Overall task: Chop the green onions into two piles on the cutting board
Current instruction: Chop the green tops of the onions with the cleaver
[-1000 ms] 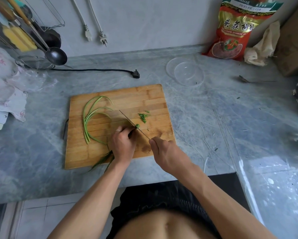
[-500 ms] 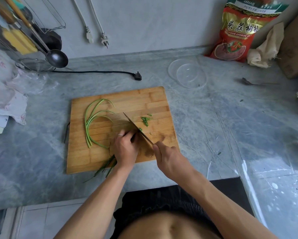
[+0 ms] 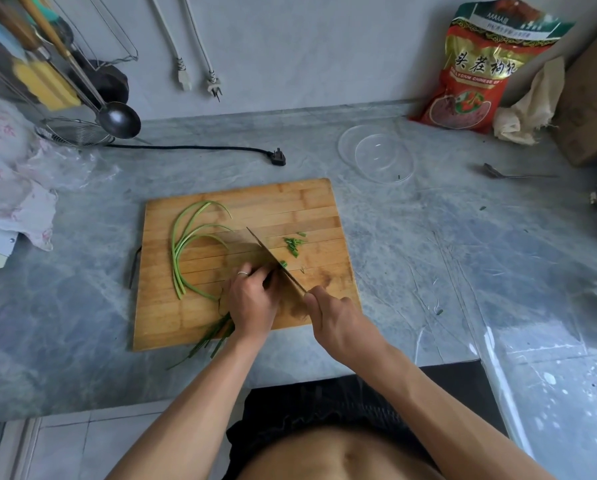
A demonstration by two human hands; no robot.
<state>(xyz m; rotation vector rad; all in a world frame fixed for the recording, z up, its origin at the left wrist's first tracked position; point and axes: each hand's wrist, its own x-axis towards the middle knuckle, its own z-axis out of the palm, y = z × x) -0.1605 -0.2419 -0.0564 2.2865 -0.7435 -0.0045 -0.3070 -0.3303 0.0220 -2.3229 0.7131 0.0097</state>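
A wooden cutting board (image 3: 290, 202) lies on the grey marble counter. Several long green onion stalks (image 3: 183, 244) curve across its left part. My left hand (image 3: 250, 299), with a ring on one finger, holds down a bunch of green onions (image 3: 214, 337) whose ends stick out over the board's front edge. My right hand (image 3: 335, 320) grips the handle of a cleaver (image 3: 255, 245), its blade standing right beside the left fingers. A small pile of chopped green pieces (image 3: 293, 244) lies to the right of the blade.
A clear glass bowl (image 3: 376, 154) stands behind the board to the right. Further back are a red food bag (image 3: 477, 67), a crumpled cloth (image 3: 529, 105) and a spoon (image 3: 508, 174). A black plug and cord (image 3: 276, 156), a ladle (image 3: 117, 117) and a utensil rack are at the back left.
The cleaver keeps chopping beside my left fingers, and the camera has shifted slightly. Both hands stay in nearly the same place on the board.
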